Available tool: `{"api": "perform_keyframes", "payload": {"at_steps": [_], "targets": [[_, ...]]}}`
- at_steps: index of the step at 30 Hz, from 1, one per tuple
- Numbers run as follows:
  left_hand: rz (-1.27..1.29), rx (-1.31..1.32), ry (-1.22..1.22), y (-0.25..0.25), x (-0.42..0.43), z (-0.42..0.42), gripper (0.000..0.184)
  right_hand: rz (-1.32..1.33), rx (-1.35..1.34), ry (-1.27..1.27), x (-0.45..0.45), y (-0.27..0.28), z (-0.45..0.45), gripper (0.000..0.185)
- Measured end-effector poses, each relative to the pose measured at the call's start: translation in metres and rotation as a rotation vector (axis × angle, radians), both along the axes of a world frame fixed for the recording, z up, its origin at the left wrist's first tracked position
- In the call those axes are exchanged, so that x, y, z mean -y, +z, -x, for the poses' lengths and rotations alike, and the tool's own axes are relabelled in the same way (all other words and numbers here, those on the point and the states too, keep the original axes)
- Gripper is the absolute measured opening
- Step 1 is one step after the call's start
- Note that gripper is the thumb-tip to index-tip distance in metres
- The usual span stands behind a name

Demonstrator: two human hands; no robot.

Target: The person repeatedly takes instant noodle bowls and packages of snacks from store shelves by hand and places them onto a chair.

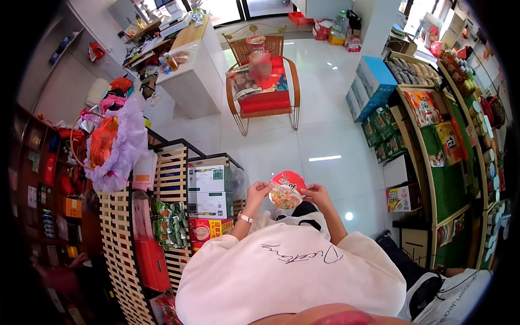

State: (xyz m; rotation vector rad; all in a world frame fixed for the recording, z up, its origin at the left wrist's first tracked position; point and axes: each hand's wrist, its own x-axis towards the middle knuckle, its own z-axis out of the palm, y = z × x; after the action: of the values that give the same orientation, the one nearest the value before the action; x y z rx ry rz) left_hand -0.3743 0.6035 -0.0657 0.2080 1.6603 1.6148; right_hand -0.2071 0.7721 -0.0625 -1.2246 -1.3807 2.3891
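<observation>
A round red lid-like piece (287,189) with a picture of food printed on it is held up in front of my white shirt. My left hand (259,192) pinches its left edge, and a watch or bracelet shows on that wrist. On the opposite edge, my right hand (315,194) grips the piece between thumb and fingers. Its printed face is turned toward the camera. Both hands are at about the same height, over the pale tiled floor.
A wooden chair (262,100) with a red seat stands ahead. Stacked boxes (210,187) and a slatted rack (116,233) are on the left. Shelves of packaged goods (422,108) and blue boxes (374,81) line the right. Another person's white garment (457,295) shows at lower right.
</observation>
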Motion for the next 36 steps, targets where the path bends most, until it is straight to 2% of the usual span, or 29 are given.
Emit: {"api": "perform_keyframes", "payload": {"at_steps": [4,11,16,19,25,31,36], "targets": [[-0.052,0.196,-0.016,-0.008,-0.03,0.026,0.016,0.0,0.057,-0.06,-0.024,-0.005,0.017,0.021],[-0.099,0.284,-0.023,-0.02,-0.115,0.08,0.014,0.04,0.037,-0.065,-0.109,-0.026,0.068,0.019],[-0.11,0.346,0.026,-0.013,-0.192,0.141,0.015,0.011,-0.034,-0.03,-0.197,-0.025,0.138,0.021],[-0.09,0.325,0.044,-0.01,-0.24,0.178,0.018,0.016,-0.088,-0.021,-0.244,-0.017,0.177,0.015],[-0.069,0.387,0.067,-0.005,-0.314,0.227,0.017,0.039,-0.07,-0.018,-0.315,-0.022,0.229,0.015],[-0.034,0.56,0.187,-0.015,-0.347,0.259,0.015,0.024,-0.005,0.026,-0.353,-0.043,0.273,0.016],[-0.057,0.636,0.243,-0.055,-0.374,0.31,0.021,0.033,0.069,0.086,-0.395,-0.071,0.339,0.015]]}}
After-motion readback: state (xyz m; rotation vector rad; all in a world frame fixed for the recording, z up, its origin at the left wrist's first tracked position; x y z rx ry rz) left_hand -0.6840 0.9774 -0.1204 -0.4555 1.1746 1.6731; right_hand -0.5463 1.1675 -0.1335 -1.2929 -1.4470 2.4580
